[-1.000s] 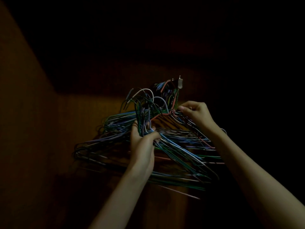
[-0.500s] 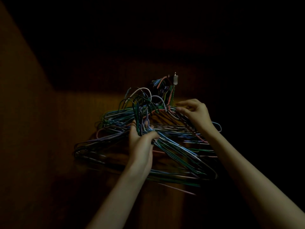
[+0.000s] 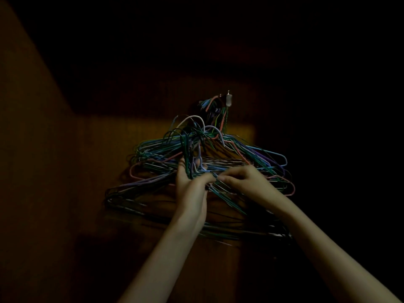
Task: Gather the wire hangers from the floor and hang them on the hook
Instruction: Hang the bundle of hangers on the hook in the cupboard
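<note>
Wire hangers (image 3: 229, 162): tangled bundle. Left hand (image 3: 190, 184) grips necks; right hand (image 3: 242, 180) pinches one wire. Wall hook (image 3: 228, 99), 12 o'clock, crowded. Risk: snagged hangers slip off.

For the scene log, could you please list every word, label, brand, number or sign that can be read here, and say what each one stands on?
None can be read: the scene is very dim and nothing shows print.
Wire hangers: coloured wire only, no tags seen.
Hook: small pale metal piece, no marking legible.
Wooden wall: bare.
Left hand and right hand: nothing written.
</note>
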{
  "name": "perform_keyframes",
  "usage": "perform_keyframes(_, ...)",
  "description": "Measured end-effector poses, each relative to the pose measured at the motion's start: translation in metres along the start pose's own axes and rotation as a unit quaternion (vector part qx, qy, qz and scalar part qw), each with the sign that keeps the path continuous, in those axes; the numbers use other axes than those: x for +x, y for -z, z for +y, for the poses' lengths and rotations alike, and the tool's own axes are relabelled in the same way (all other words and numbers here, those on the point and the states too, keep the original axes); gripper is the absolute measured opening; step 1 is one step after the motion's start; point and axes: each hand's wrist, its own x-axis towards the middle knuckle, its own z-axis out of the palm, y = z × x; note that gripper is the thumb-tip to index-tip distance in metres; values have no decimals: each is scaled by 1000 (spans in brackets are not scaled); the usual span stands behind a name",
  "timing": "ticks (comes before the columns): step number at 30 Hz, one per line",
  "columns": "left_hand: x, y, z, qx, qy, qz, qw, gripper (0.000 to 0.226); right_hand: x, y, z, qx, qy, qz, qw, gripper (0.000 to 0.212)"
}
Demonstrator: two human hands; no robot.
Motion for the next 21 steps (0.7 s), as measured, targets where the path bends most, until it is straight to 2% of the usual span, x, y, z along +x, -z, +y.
perform_keyframes(6,-8,2,0,3,0,-9,1000,92,-10,0,-8,41,-34,-6,999,13)
perform_keyframes(11,-12,5,-1,11,11,-17,1000,89,-19,3,-12,143,-62,-8,988,8)
perform_keyframes(21,-23,2,3,-6,9,-18,1000,91,-27,4,-14,202,-90,41,974,5)
